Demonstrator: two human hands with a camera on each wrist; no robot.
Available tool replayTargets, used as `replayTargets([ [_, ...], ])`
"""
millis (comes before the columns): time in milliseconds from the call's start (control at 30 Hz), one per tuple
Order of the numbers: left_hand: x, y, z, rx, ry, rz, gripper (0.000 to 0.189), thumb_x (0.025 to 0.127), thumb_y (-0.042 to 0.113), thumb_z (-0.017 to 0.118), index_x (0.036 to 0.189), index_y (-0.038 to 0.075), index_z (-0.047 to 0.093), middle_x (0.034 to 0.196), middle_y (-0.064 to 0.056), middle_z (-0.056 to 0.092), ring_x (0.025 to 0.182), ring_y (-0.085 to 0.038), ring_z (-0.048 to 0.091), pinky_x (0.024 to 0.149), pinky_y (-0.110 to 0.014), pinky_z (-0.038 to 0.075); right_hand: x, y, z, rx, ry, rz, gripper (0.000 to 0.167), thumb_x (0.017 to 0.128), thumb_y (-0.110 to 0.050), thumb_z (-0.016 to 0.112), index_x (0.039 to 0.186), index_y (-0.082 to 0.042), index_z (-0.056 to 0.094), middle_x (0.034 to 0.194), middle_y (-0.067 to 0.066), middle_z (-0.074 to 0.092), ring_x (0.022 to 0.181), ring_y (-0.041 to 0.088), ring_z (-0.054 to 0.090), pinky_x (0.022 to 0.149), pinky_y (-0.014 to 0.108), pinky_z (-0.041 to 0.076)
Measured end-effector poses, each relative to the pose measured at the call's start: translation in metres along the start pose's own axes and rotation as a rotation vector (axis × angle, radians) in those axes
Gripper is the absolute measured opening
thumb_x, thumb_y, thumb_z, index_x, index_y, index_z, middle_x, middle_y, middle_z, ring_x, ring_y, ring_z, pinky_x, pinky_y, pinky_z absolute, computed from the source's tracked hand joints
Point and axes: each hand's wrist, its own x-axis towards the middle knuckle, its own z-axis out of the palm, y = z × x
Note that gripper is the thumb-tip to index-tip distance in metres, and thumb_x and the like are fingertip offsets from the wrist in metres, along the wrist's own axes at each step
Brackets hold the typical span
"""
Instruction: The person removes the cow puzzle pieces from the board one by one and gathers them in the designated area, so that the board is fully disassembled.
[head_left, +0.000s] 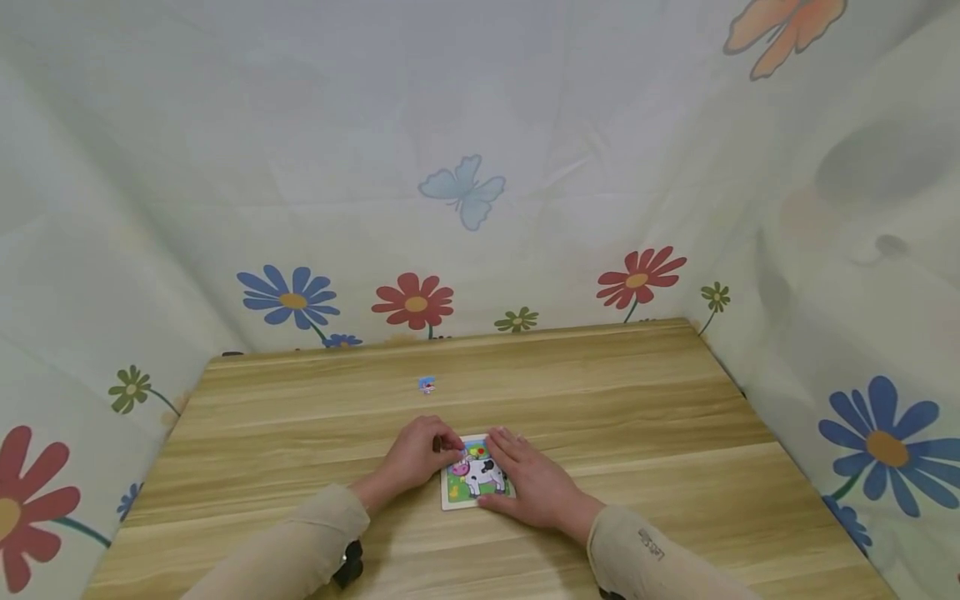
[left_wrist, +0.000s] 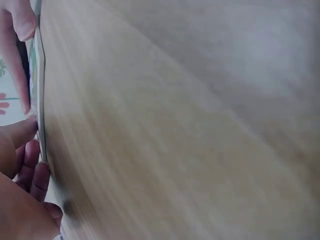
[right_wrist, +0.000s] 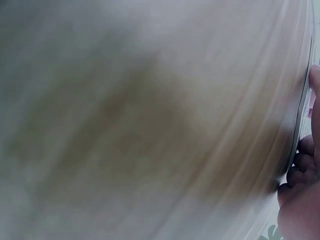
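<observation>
A small square puzzle board (head_left: 480, 492) with a black-and-white cow picture and a pale frame lies on the table. My left hand (head_left: 417, 452) is at its upper left corner, thumb and index finger pinching a small puzzle piece that they mostly hide. In the left wrist view, fingers (left_wrist: 40, 182) of this hand curl close by the board's edge. From the right, my right hand (head_left: 542, 487) holds the board, thumb along its lower edge and fingers at the upper right corner. Behind the board lies a loose blue puzzle piece (head_left: 427, 385).
The wood-grain table (head_left: 622, 400) runs back to a pale cloth wall (head_left: 375, 167) printed with flowers and butterflies. More of this cloth hangs along the left and right sides. A dark wrist strap (head_left: 348, 565) shows at the left sleeve.
</observation>
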Motion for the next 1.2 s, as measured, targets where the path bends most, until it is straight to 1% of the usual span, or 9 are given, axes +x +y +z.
replayTargets([
  [133,0.001,0.000,0.000,-0.025,-0.017,-0.021,0.007,0.080,0.023,0.077,0.082,0.022,0.070,0.077,0.013,0.056,0.074,-0.012,0.052,0.066,-0.028,0.041,0.000,-0.001,-0.001,0.003,-0.002,-0.001,0.088,0.088,-0.066,0.045,0.149,-0.006,0.025,0.154,0.010,0.021,0.141,0.025,0.016,0.110,0.044,0.019],
  [333,0.002,0.004,-0.001,-0.040,-0.035,-0.067,0.008,0.080,0.022,0.076,0.082,0.021,0.069,0.076,0.011,0.055,0.072,-0.010,0.051,0.065,-0.027,0.041,0.000,-0.002,-0.002,0.003,0.018,-0.019,0.087,0.088,-0.064,0.046,0.147,-0.003,0.027,0.153,0.013,0.023,0.140,0.028,0.020,0.109,0.045,0.021],
  [467,0.002,0.007,-0.002,-0.044,-0.044,-0.087,0.009,0.081,0.022,0.076,0.082,0.021,0.068,0.075,0.010,0.056,0.070,-0.009,0.050,0.064,-0.027,0.041,0.000,-0.002,-0.002,0.001,0.014,-0.015,0.087,0.088,-0.065,0.046,0.148,-0.004,0.026,0.154,0.012,0.022,0.140,0.028,0.019,0.109,0.044,0.020],
  [733,0.003,0.009,-0.002,-0.043,-0.021,-0.121,0.011,0.081,0.025,0.076,0.082,0.023,0.065,0.075,0.010,0.055,0.068,-0.009,0.049,0.062,-0.026,0.041,-0.001,-0.002,-0.001,0.002,0.028,-0.026,0.087,0.089,-0.064,0.046,0.148,-0.002,0.025,0.153,0.014,0.023,0.140,0.028,0.020,0.109,0.045,0.021],
  [900,0.002,0.013,-0.002,-0.079,-0.013,-0.128,0.010,0.083,0.023,0.074,0.084,0.020,0.065,0.075,0.008,0.055,0.068,-0.009,0.050,0.060,-0.026,0.042,-0.001,-0.002,-0.002,0.003,0.033,-0.032,0.088,0.088,-0.064,0.048,0.148,-0.002,0.026,0.153,0.014,0.023,0.140,0.028,0.019,0.109,0.045,0.021],
  [1100,0.002,0.016,-0.003,-0.139,-0.028,-0.157,0.009,0.084,0.022,0.073,0.087,0.017,0.065,0.075,0.007,0.058,0.067,-0.011,0.052,0.058,-0.026,0.043,-0.001,-0.001,-0.002,-0.004,0.019,-0.029,0.088,0.089,-0.064,0.046,0.148,-0.002,0.026,0.153,0.014,0.022,0.140,0.028,0.019,0.109,0.045,0.021],
  [1200,0.001,0.016,-0.003,-0.169,-0.038,-0.173,0.010,0.084,0.021,0.073,0.088,0.017,0.065,0.077,0.007,0.059,0.069,-0.012,0.053,0.060,-0.027,0.044,0.000,-0.001,-0.003,-0.002,0.015,-0.027,0.088,0.088,-0.064,0.047,0.148,-0.003,0.026,0.154,0.014,0.022,0.141,0.027,0.018,0.109,0.044,0.020],
])
